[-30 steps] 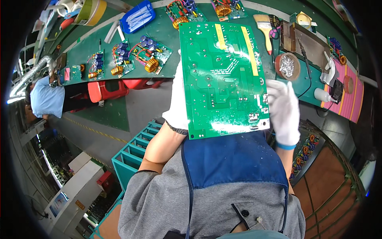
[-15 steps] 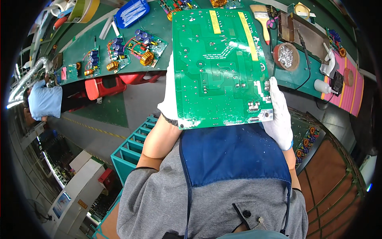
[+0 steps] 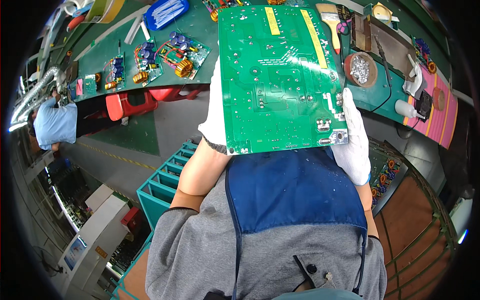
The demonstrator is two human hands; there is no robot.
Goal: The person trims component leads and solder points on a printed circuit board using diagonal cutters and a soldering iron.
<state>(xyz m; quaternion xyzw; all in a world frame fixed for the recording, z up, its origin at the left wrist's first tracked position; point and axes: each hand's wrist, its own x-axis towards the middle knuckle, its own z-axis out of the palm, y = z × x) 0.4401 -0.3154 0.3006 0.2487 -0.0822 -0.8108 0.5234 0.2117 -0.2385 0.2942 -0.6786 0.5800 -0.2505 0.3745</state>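
A large green circuit board (image 3: 280, 85) is held up in front of me, its soldered underside facing me. Two yellow tape strips (image 3: 314, 40) run along its upper part. My left hand (image 3: 214, 112), in a white glove, grips the board's left edge, with its fingers hidden behind it. My right hand (image 3: 354, 137), also white-gloved, holds the lower right edge, close to the metal-plated corner. Whatever is mounted on the board's far side is hidden.
On the green bench beyond lie several boards with coils and capacitors (image 3: 184, 55), a blue tray (image 3: 166, 14), a paintbrush (image 3: 330, 22), a round tub of metal bits (image 3: 361, 69) and a soldering iron (image 3: 381, 50). Teal racking (image 3: 165, 182) stands at left; a person (image 3: 56, 124) works farther off.
The board has risen slightly and tilted a little in my hands, so its lower edge sits higher. The bright reflection has slid across it. Both hands keep their grip.
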